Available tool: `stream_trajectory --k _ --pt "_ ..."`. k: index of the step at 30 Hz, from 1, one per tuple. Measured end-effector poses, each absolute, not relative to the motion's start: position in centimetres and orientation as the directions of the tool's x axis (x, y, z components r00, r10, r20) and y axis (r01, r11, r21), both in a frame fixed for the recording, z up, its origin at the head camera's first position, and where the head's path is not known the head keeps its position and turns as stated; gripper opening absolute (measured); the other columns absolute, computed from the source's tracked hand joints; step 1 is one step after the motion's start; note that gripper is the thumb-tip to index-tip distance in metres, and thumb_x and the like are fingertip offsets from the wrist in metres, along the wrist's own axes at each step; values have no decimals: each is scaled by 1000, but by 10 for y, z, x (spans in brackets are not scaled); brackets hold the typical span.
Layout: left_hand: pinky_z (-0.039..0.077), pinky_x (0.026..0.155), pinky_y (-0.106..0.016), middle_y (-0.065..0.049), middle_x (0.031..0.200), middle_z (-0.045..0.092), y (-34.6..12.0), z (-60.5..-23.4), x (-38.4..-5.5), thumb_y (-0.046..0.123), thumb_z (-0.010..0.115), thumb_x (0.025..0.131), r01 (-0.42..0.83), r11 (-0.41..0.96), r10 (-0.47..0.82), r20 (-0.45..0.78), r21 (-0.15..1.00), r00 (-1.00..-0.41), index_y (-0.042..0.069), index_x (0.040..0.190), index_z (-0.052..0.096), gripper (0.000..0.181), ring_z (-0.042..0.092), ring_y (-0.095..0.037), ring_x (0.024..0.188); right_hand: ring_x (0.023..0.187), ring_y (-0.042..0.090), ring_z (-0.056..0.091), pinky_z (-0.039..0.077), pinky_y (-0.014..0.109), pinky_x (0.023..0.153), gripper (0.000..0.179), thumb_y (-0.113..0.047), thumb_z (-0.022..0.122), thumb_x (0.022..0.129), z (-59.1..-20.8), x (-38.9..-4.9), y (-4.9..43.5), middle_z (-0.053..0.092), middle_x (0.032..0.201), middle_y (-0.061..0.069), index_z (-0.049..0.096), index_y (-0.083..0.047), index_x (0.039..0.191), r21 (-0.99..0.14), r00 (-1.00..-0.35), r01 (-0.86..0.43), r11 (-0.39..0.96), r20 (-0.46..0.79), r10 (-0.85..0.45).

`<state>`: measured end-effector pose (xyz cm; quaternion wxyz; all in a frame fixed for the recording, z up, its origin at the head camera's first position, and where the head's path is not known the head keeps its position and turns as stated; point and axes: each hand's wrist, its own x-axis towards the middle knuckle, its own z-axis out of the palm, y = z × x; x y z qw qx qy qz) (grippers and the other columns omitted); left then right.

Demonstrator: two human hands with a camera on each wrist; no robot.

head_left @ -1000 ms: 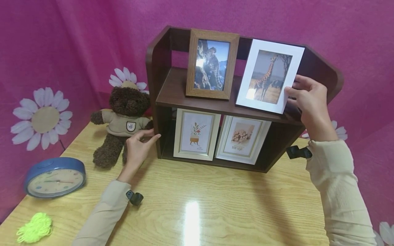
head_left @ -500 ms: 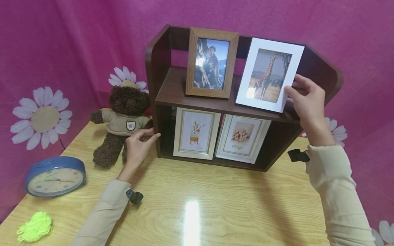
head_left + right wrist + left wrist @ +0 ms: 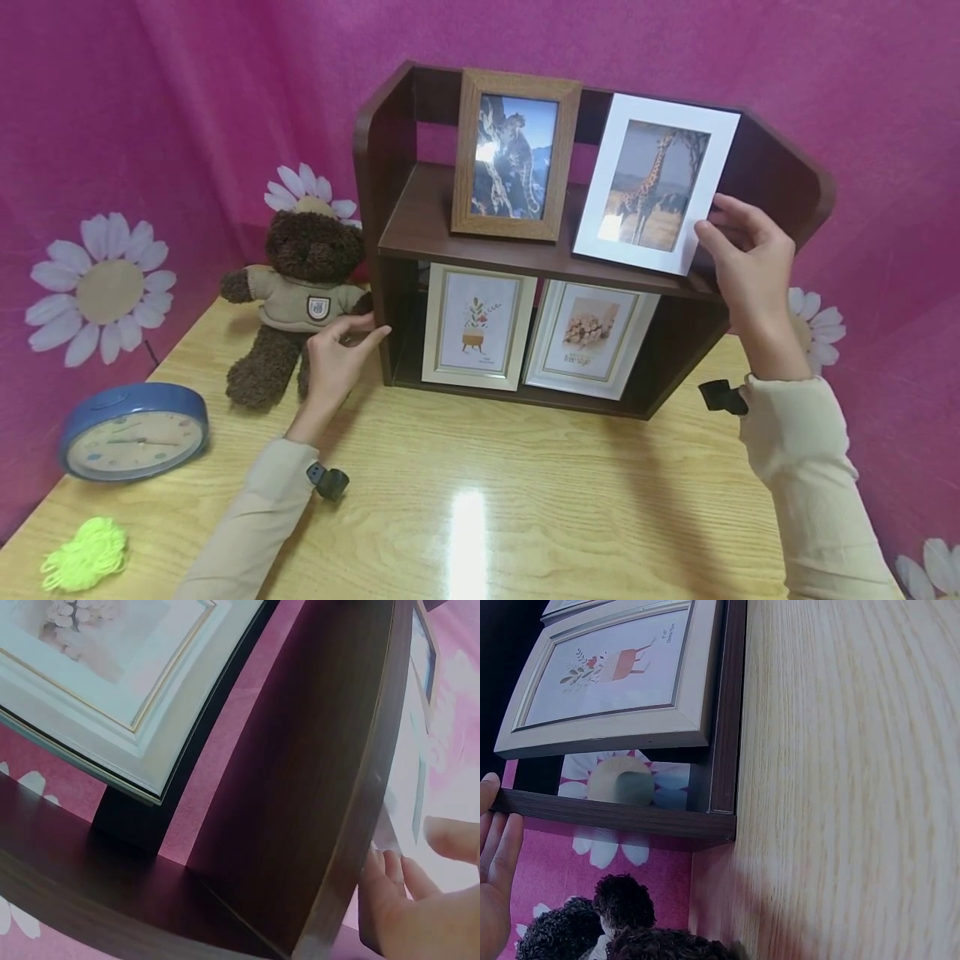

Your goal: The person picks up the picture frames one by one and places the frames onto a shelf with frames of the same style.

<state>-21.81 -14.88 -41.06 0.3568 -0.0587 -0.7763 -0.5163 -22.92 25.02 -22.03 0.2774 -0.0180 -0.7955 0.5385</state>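
A brown two-tier wooden shelf (image 3: 420,208) stands on the table. My left hand (image 3: 330,367) holds the front edge of its left side panel, thumb inside and fingers outside; the left wrist view shows this thumb (image 3: 489,791) at the panel. On the upper tier leans a white picture frame (image 3: 600,200) with a giraffe photo. My right hand (image 3: 757,275) is at its right edge, thumb by the front and fingers spread apart, partly behind it. A wood-coloured picture frame (image 3: 465,167) with a leopard photo stands to its left.
On the lower tier are a cream picture frame (image 3: 435,333) and a white-and-gold picture frame (image 3: 630,358). A brown teddy bear (image 3: 288,300) sits left of the shelf. A blue clock (image 3: 135,433) and yellow-green yarn (image 3: 86,554) lie nearer on the table (image 3: 570,500).
My right hand has shifted slightly down and away from the giraffe frame's edge, its sleeve lower too. The frame keeps its place. My left hand has not moved.
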Motion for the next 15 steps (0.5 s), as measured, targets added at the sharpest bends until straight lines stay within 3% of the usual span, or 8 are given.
stream_trajectory --k 7,12,15 --pt "57 68 -17 -16 91 72 -148 -410 -217 5 80 74 470 425 -283 607 774 -743 -3 93 73 22 55 14 78 90 4 58 47 8 76 26 -9 67 87 -235 -212 246 65 94 -11 68 -8 113 -874 -821 -341 345 457 344" --pt "49 68 -2 -20 92 71 -146 -409 -217 1 80 73 471 412 -289 602 780 -744 -6 93 72 23 53 15 78 86 8 61 49 10 78 17 -1 69 84 -248 -198 247 68 89 -4 72 -7 99 -878 -781 -456 149 474 406" --pt "50 68 -4 -23 91 70 -143 -400 -211 -3 78 73 472 413 -285 603 779 -745 -10 92 70 22 53 15 78 78 9 63 52 12 75 15 4 68 84 -257 -190 250 69 85 0 72 -4 95 -859 -769 -510 43 478 424"
